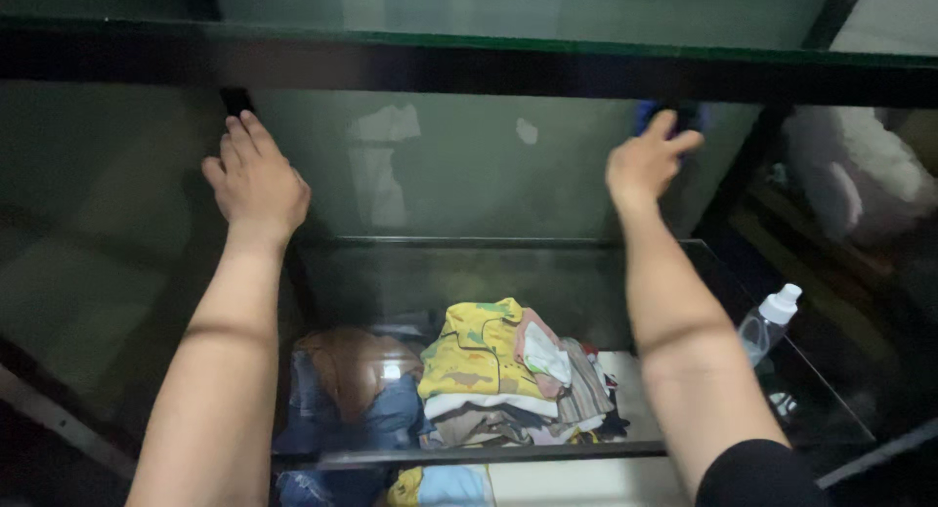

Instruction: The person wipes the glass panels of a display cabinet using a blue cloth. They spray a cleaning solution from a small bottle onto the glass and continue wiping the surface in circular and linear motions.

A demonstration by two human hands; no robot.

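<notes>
Cloth (674,113), blue and mostly hidden, sits bunched under the right hand (645,165) against the glass pane (459,165), high up near the dark top frame (469,67). The right hand's fingers curl over the cloth and press it to the glass; only a small blue edge shows above the knuckles. The left hand (254,180) lies flat on the same pane, well apart from the right, fingers stretched out together and holding nothing, the fingertips just below the frame. Both forearms reach upward from the bottom of the view. The glass is hazy, with pale patches between the two hands. Below, behind the pane, a pile of folded clothes (508,370) rests on a shelf (625,390), a yellow patterned piece on top. Beside it on the left lies a brown bag (347,370) over blue denim. A clear plastic bottle (767,321) with a white cap stands tilted just right of the right forearm.
</notes>
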